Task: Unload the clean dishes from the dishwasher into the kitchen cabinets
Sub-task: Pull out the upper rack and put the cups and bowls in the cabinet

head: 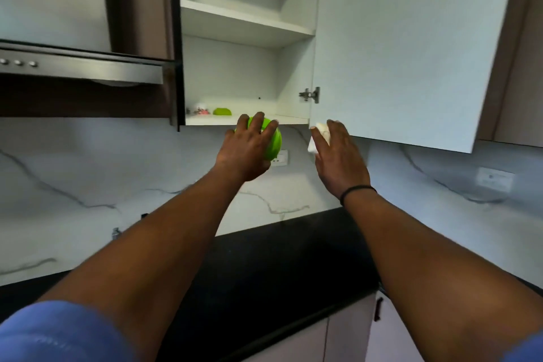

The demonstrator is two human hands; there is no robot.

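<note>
My left hand (245, 148) grips a bright green bowl (273, 138), raised just below the front edge of the open wall cabinet's bottom shelf (264, 119). My right hand (338, 156) holds a small white dish (318, 135), mostly hidden behind the fingers, right under the lower corner of the open cabinet door (405, 47). On the bottom shelf at the left lie another green dish (222, 111) and a small patterned white item (200, 110). The upper shelf (246, 20) shows nothing on it.
A steel range hood (82, 67) hangs to the left of the cabinet. A black countertop (279, 267) runs below, against a marble-look backsplash with a wall socket (279, 158). Lower cabinet doors with a dark handle (377, 308) sit at the bottom right.
</note>
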